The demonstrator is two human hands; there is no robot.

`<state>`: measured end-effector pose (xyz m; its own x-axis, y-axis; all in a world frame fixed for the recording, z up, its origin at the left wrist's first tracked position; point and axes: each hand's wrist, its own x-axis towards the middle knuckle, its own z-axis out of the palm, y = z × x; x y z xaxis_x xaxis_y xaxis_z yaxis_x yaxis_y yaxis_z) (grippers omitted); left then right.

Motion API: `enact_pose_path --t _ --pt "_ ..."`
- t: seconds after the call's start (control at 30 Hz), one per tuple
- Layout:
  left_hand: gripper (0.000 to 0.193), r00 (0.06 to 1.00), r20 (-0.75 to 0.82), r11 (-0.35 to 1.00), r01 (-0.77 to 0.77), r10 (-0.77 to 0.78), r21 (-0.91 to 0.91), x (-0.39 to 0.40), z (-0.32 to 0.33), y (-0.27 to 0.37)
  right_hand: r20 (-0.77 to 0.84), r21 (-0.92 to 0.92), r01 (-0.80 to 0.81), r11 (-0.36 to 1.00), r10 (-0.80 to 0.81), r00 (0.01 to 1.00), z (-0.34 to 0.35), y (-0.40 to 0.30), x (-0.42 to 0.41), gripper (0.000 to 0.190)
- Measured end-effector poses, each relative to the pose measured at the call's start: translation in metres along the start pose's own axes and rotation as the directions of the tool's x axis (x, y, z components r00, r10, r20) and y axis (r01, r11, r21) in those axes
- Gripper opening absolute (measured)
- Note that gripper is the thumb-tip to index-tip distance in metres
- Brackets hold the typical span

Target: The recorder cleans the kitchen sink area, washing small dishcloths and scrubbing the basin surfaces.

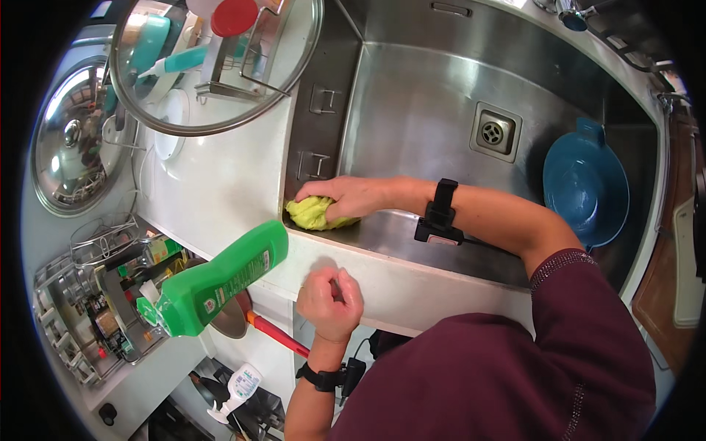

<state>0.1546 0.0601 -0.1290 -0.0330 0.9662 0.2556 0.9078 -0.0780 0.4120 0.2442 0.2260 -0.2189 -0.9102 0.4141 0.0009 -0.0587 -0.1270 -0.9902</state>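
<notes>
My right hand [353, 199] grips a crumpled yellow-green cloth [313, 214] inside the near left corner of a stainless steel sink [408, 110], on the ledge along its left wall. Below it in the view, my left hand [331, 303] is curled into a loose fist over the pale front rim of the counter [419, 281]. No object shows in that fist. A green plastic squeeze bottle [220, 281] stands on the counter left of both hands, its flip cap apparently raised. A blue plastic basin [584, 187] lies in the sink's right side, beyond my right forearm.
A glass lid [231, 124] with a metal rim is above the counter [220, 171] at upper left, near a steel lid [71, 132]. A drain [492, 132] sits in the sink floor. Wire racks [102, 242], a red-handled pan [276, 331] and a white spray bottle [242, 383] are at lower left.
</notes>
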Motion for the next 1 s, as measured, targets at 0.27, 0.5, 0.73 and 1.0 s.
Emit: enact_pose_path --t 0.27,0.5,0.73,1.0 --pt "0.009 1.000 0.002 1.000 -0.002 0.002 -0.014 -0.002 -0.004 -0.001 0.154 -0.377 -0.328 0.866 0.408 0.900 -0.036 0.078 -0.158 0.053" --pt "0.008 1.000 -0.013 0.999 -0.029 0.029 -0.024 -0.002 -0.002 -0.002 -0.053 -0.447 -0.356 0.821 0.372 0.927 -0.054 0.027 -0.124 0.051" --pt "0.008 1.000 0.000 1.000 -0.014 0.014 -0.025 -0.002 0.000 -0.003 0.085 -0.635 -0.243 0.733 0.380 0.921 -0.016 0.066 -0.049 0.055" --pt "0.010 1.000 0.019 0.999 0.022 -0.021 -0.046 -0.004 -0.002 -0.003 0.037 -0.454 -0.697 0.554 0.794 0.607 -0.027 0.041 -0.225 0.061"
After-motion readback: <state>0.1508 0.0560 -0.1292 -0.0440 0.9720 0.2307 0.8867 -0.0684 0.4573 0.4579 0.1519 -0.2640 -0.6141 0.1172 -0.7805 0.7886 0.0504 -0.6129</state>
